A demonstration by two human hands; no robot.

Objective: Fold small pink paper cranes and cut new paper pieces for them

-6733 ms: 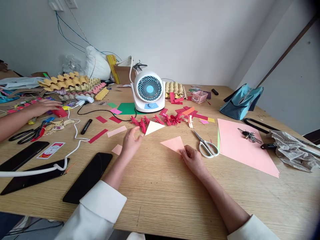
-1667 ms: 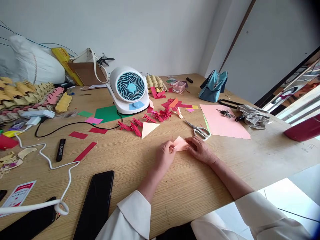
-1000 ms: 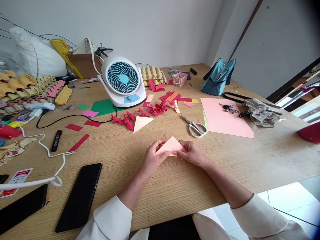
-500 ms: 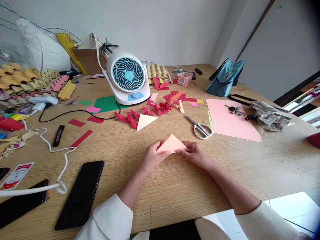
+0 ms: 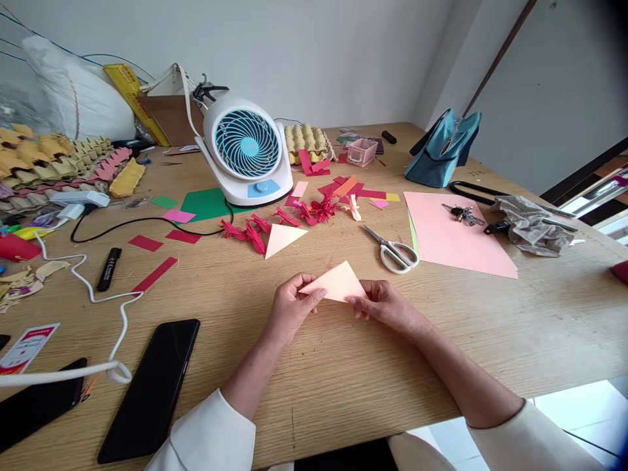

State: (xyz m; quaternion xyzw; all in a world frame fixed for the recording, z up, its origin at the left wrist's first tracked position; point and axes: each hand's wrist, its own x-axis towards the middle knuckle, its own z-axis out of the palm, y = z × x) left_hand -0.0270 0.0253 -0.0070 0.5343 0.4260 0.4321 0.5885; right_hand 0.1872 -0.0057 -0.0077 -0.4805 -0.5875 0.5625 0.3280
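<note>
A folded triangle of peach paper (image 5: 338,282) is held between both hands above the front of the table. My left hand (image 5: 293,306) pinches its left corner, thumb on top. My right hand (image 5: 387,304) grips the lower right corner between thumb and fingers. Beyond the hands lies a cream paper triangle (image 5: 283,239), flat on the wood. Grey-handled scissors (image 5: 396,255) rest closed to the right of it. Behind the triangle runs a row of crinkled red paper flowers (image 5: 304,212), with a pale one (image 5: 354,208) at its right end.
A white fan (image 5: 249,150) stands at the back. Pink paper sheets (image 5: 456,235) carry keys (image 5: 462,214) on the right, near a blue bag (image 5: 443,150). On the left lie a black phone (image 5: 152,386), a marker (image 5: 108,269), a white cable (image 5: 122,330) and red paper strips (image 5: 154,275).
The peach triangle has turned in my hands; its peak has shifted right and its left point shows more. My left hand has moved slightly left. The view has shifted a little.
</note>
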